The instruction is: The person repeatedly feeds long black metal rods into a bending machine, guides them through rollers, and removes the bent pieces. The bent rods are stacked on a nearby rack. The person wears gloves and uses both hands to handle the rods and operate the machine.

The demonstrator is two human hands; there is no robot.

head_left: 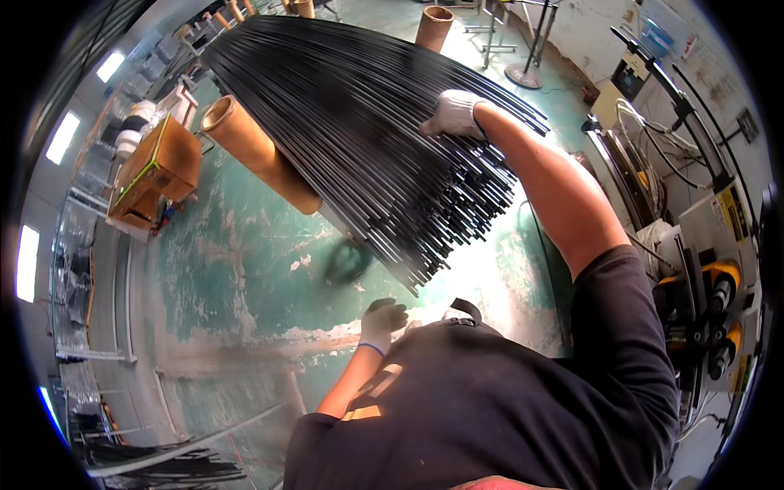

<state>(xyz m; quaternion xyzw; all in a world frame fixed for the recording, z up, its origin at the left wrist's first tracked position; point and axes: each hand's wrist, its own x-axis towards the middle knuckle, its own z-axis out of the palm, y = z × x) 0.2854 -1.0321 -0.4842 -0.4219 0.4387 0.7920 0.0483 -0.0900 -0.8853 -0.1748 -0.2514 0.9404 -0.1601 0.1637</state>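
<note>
A wide bundle of long black rods (343, 106) stretches from the far left toward me, its cut ends fanned out unevenly at the near right. My right hand (456, 114), in a white knit glove, reaches over the right part of the bundle. Its fingers are closed on some of the rods, and the fingertips are partly hidden. My left hand (382, 321), in a glove with darker fingers, is low in front of my body, apart from the rods. It holds nothing visible, and its fingers are loosely bent and apart.
A brown cardboard tube (261, 155) leans along the bundle's left side, and another tube (434, 28) stands beyond it. A wooden cabinet (155, 175) is at the left. Machinery with cables (653, 155) lines the right wall. More black rods (163, 464) lie at the lower left.
</note>
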